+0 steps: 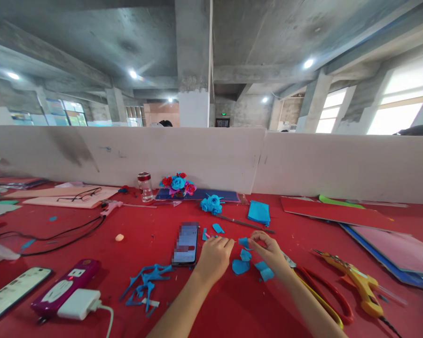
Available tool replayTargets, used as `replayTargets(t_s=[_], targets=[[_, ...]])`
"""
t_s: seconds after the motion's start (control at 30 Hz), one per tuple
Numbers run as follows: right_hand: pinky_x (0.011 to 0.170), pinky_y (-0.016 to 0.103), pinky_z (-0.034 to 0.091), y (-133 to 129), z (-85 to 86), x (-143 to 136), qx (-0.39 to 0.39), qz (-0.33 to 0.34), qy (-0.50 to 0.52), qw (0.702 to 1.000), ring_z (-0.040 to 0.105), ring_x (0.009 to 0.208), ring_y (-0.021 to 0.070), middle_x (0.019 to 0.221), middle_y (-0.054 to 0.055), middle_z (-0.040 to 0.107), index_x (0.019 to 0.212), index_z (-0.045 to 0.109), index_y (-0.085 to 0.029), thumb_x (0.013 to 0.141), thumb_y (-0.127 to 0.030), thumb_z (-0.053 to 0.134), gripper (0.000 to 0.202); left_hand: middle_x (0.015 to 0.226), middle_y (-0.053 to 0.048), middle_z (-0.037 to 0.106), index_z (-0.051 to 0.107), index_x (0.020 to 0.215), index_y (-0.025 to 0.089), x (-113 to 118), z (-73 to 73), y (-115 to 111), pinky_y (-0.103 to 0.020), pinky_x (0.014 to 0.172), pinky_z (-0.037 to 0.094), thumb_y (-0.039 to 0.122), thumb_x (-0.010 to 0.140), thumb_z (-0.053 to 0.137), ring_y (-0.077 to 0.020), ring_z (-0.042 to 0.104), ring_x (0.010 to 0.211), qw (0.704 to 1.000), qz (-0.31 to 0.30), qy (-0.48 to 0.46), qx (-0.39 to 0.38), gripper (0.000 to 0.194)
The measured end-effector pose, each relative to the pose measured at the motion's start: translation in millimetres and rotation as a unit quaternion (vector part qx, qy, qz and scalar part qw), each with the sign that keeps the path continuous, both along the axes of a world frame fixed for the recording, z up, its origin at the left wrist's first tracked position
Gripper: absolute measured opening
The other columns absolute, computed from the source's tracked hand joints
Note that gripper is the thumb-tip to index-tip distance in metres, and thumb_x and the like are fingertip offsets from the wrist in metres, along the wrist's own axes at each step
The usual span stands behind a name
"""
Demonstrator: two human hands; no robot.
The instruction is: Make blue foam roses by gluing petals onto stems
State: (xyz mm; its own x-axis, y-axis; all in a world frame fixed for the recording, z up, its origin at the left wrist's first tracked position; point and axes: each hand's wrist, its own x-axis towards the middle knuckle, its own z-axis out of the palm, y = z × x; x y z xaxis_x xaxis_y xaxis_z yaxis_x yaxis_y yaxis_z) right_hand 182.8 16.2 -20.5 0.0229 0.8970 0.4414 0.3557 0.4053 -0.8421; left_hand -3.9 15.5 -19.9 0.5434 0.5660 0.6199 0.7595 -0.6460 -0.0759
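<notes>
My left hand (pixel 216 253) is closed over the red table, its fingers pressed together; something thin and pinkish shows at the fingertips. Between the thumb and fingers of my right hand (pixel 266 249) a small blue paper piece (pixel 244 242) is pinched, its free end pointing toward my left hand. Below the hands lie loose blue petals (pixel 240 267) and another blue piece (pixel 264 271). A smaller blue scrap (pixel 218 228) rests just beyond my left hand. Farther back are blue paper flowers (pixel 212 204) and a stack of blue paper (pixel 259 213).
A phone (pixel 186 244) and blue offcuts (pixel 148 284) lie left of my hands. Scissors (pixel 326 293) and a yellow glue gun (pixel 356 277) are at right. A power strip (pixel 65 286), glass jar (pixel 145 188) and flower arrangement (pixel 178 183) stand farther off.
</notes>
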Motion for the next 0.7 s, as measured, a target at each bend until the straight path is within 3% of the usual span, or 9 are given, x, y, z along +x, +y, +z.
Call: replayTargets(t_s=[0.13, 0.7], targets=[[0.064, 0.027, 0.042, 0.1, 3.5, -0.6, -0.008, -0.014, 0.006, 1.0, 0.05, 0.064, 0.0157, 0.065, 0.002, 0.052, 0.057, 0.052, -0.018, 0.069, -0.051, 0.057, 0.035, 0.078, -0.001, 0.066, 0.058, 0.096, 0.017, 0.5, 0.1, -0.6, -0.03, 0.066, 0.046, 0.006, 0.08, 0.043, -0.0172, 0.06, 0.074, 1.0, 0.0, 0.011, -0.009, 0.024], [0.057, 0.025, 0.044, 1.3, 3.1, 0.5, -0.012, -0.032, 0.006, 0.999, 0.051, 0.063, 0.0148, 0.065, 0.002, 0.052, 0.057, 0.052, -0.018, 0.069, -0.053, 0.056, 0.038, 0.08, -0.002, 0.066, 0.057, 0.097, 0.016, -0.3, 0.7, -0.7, -0.03, 0.066, 0.046, 0.007, 0.081, 0.043, -0.0168, 0.06, 0.075, 1.0, -0.009, 0.017, -0.008, 0.023]])
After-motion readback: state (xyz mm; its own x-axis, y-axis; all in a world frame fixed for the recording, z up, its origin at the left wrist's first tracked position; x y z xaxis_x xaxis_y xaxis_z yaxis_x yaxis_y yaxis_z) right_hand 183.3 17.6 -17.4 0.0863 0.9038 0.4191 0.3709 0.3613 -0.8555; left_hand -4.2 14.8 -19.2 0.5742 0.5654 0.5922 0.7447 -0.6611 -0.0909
